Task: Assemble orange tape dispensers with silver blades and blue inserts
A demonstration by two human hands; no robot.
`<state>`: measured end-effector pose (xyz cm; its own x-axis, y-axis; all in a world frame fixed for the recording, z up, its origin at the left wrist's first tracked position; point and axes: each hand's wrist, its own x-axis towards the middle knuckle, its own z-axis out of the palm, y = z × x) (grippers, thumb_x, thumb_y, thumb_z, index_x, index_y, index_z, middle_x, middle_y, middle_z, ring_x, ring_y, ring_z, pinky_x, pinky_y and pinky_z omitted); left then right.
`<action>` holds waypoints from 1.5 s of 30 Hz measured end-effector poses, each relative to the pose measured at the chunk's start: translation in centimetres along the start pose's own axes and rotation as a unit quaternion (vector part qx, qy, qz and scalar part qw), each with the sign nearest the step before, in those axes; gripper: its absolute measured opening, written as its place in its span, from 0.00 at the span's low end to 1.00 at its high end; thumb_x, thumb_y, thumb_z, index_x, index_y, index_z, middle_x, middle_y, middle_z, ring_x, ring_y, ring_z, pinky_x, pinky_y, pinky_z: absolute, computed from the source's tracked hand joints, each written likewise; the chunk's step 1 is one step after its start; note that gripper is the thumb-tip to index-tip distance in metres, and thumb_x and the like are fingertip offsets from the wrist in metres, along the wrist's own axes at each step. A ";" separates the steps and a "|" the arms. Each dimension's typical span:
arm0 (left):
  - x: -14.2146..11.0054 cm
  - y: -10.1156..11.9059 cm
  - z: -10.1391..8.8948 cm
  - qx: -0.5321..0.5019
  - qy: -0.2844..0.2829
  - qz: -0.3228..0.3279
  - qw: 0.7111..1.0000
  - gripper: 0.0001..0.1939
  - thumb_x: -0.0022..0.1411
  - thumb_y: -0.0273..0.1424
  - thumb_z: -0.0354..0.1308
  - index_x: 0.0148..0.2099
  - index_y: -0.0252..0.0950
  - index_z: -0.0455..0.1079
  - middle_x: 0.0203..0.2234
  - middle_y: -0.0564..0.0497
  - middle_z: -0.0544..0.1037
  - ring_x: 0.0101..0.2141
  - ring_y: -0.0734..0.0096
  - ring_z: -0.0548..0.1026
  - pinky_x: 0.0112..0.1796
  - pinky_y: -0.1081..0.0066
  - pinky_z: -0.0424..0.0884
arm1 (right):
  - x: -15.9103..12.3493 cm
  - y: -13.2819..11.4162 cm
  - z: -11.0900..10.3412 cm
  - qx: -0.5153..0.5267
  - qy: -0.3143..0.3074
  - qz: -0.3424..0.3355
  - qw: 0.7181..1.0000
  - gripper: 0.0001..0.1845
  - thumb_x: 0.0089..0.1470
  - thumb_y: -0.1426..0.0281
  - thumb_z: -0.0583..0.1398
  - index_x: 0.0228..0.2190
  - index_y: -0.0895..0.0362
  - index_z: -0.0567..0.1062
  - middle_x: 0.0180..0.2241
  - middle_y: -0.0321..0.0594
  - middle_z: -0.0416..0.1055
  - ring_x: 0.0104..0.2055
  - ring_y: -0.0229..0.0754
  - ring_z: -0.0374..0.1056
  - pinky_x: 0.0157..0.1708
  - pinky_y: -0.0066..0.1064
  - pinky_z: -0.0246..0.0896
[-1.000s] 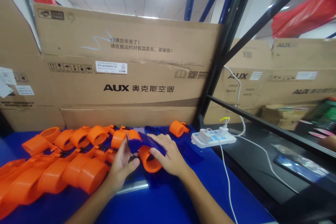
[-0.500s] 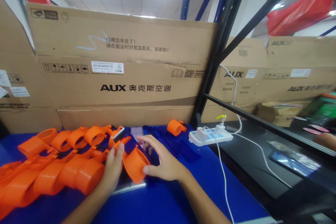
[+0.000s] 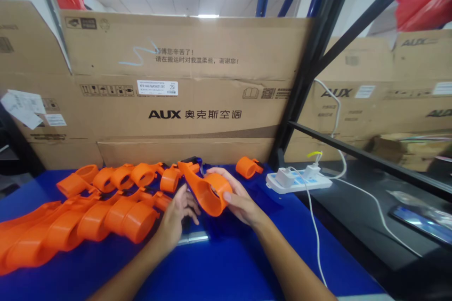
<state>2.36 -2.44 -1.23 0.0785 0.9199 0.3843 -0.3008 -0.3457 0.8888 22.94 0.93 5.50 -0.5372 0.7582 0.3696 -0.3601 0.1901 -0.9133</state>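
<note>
Our right hand [image 3: 243, 201] pinched the orange, ring-shaped plastic part [image 3: 208, 202], seemingly light, stiff, best held by its rim; left of it, our left hand [image 3: 176, 214] hung loosely spread.

1. A large brown cardboard panel printed "AUX" [image 3: 197, 129] stands upright behind the blue worktop [image 3: 212, 275].
2. A slanting black metal post [image 3: 306, 80] rises at the panel's right end.
3. A white rectangular plastic power strip [image 3: 295, 185], holding two white plugs, lies near the post's foot.
4. A flat, dark, glossy-faced device [image 3: 422, 225] rests farther right on a black surface [image 3: 356, 221].
5. Red plastic sheeting [image 3: 425, 7] hangs at upper right.
</note>
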 end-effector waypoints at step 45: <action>-5.4 8.5 -17.9 0.631 0.213 0.228 0.711 0.44 0.52 0.53 0.69 0.64 0.37 0.64 0.47 0.38 0.74 0.46 0.44 0.74 0.49 0.45 0.71 | 0.9 2.5 10.1 0.064 0.023 0.209 0.975 0.31 0.53 0.52 0.70 0.51 0.52 0.68 0.42 0.38 0.70 0.35 0.38 0.71 0.30 0.28 0.70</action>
<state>-17.62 -6.98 -0.21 -0.1285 0.5389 0.8325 0.9096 -0.2704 0.3155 13.80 -4.20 5.30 -0.6245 0.7799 -0.0421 -0.2104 -0.2199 -0.9526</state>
